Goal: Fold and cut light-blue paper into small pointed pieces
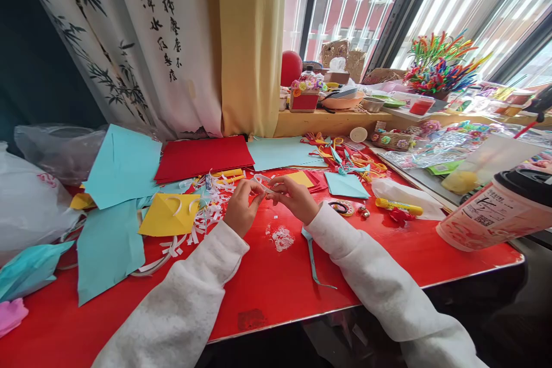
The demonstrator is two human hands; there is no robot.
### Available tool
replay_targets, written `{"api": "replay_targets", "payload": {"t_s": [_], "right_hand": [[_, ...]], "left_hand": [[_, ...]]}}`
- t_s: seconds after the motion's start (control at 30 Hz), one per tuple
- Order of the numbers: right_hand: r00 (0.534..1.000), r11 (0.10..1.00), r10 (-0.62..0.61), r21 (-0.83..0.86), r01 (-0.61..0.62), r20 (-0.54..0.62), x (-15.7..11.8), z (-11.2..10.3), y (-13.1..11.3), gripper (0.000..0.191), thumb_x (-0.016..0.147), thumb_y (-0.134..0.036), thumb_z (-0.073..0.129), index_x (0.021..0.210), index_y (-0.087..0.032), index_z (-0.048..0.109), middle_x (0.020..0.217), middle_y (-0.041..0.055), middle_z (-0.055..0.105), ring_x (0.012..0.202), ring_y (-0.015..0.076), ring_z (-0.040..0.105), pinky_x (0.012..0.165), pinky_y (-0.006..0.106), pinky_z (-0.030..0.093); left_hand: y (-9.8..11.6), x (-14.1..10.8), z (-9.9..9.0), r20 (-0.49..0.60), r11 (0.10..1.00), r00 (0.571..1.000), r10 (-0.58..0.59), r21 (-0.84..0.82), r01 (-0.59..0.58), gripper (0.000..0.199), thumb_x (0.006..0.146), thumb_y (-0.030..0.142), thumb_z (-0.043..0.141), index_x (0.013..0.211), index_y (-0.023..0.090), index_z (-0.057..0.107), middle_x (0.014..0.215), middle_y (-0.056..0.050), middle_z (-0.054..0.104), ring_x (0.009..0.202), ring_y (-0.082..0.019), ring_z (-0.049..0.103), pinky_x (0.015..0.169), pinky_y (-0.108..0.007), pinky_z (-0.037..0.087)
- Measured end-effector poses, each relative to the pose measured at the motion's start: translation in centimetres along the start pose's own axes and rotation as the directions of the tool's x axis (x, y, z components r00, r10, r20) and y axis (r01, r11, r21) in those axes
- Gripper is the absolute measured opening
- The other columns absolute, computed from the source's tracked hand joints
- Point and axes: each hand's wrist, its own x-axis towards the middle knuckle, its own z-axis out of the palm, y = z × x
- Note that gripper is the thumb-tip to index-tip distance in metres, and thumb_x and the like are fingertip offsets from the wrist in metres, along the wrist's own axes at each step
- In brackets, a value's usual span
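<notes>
Above the middle of the red table (276,293), my left hand (245,205) and my right hand (294,196) meet almost fingertip to fingertip. Both pinch a thin white paper strip (262,180), which curves up in a small loop between them. A whitish patch of scraps or glue (281,238) lies on the table below the hands. Left of my left hand are a heap of shredded white paper strips (206,223) and a yellow paper piece (169,215). A narrow light-blue paper strip (311,256) lies beneath my right forearm.
Light-blue sheets (111,247) and a white plastic bag (34,201) lie left. Red paper (204,159) is stacked at the back. On the right are a yellow glue tube (399,206) and a tilted drink cup (495,213) near the table edge. Colourful craft items crowd the windowsill.
</notes>
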Motion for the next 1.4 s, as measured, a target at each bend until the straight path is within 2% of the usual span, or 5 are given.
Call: {"api": "replay_targets", "payload": {"t_s": [0.17, 0.67, 0.9, 1.0, 1.4], "right_hand": [[0.999, 0.994, -0.036, -0.103, 0.036, 0.006, -0.1, -0.1, -0.4, 0.020, 0.079, -0.027, 0.054, 0.097, -0.019, 0.049, 0.069, -0.0009, 0.061, 0.057, 0.0092, 0.056, 0.061, 0.024, 0.045], [0.999, 0.950, -0.039, -0.310, 0.040, 0.008, -0.1, 0.3, -1.1, 0.017, 0.084, -0.028, 0.047, 0.095, -0.018, 0.055, 0.072, 0.0007, 0.061, 0.053, 0.0090, 0.055, 0.060, 0.022, 0.045], [1.000, 0.975, 0.009, -0.220, -0.007, 0.010, 0.0, 0.4, -0.7, 0.017, 0.083, -0.031, 0.046, 0.083, -0.018, 0.057, 0.070, 0.0009, 0.060, 0.051, 0.0088, 0.053, 0.059, 0.023, 0.045], [1.000, 0.979, 0.028, -0.201, -0.028, -0.001, 0.0, 0.4, -0.5, 0.019, 0.084, -0.032, 0.045, 0.085, -0.018, 0.058, 0.072, 0.0021, 0.062, 0.051, 0.0087, 0.052, 0.059, 0.024, 0.045], [0.999, 0.977, 0.007, -0.215, 0.003, 0.045, -0.2, 0.9, -1.7, 0.017, 0.083, -0.026, 0.045, 0.080, -0.016, 0.058, 0.069, 0.0018, 0.060, 0.059, 0.0105, 0.052, 0.058, 0.022, 0.042]], "left_hand": [[0.2, 0.0, -0.1, 0.003, 0.995, 0.997, -0.081, -0.065, 0.081, 0.014, 0.079, 0.025, 0.053, 0.091, 0.019, 0.049, 0.084, -0.001, 0.055, 0.078, -0.013, 0.055, 0.073, -0.028, 0.046], [0.3, -0.1, 0.0, -0.010, 0.993, 0.999, 0.036, 0.115, -0.034, 0.005, 0.081, 0.016, 0.049, 0.078, 0.019, 0.050, 0.076, 0.001, 0.057, 0.072, -0.012, 0.054, 0.066, -0.024, 0.043], [0.6, 0.4, -0.5, 0.004, 0.994, 0.997, -0.079, 0.077, 0.079, 0.032, 0.083, 0.019, 0.046, 0.115, 0.023, 0.044, 0.084, 0.000, 0.060, 0.079, -0.012, 0.057, 0.077, -0.027, 0.044], [0.4, 0.6, -0.8, -0.034, 0.989, 0.999, 0.005, 0.146, 0.000, 0.022, 0.085, 0.023, 0.043, 0.105, 0.019, 0.052, 0.102, -0.007, 0.058, 0.094, -0.016, 0.054, 0.083, -0.031, 0.042], [-0.5, 0.4, -0.4, 0.098, 0.953, 0.984, 0.148, 0.250, -0.168, 0.012, 0.083, 0.013, 0.040, 0.074, 0.018, 0.047, 0.078, -0.004, 0.052, 0.076, -0.017, 0.045, 0.069, -0.030, 0.040]]}}
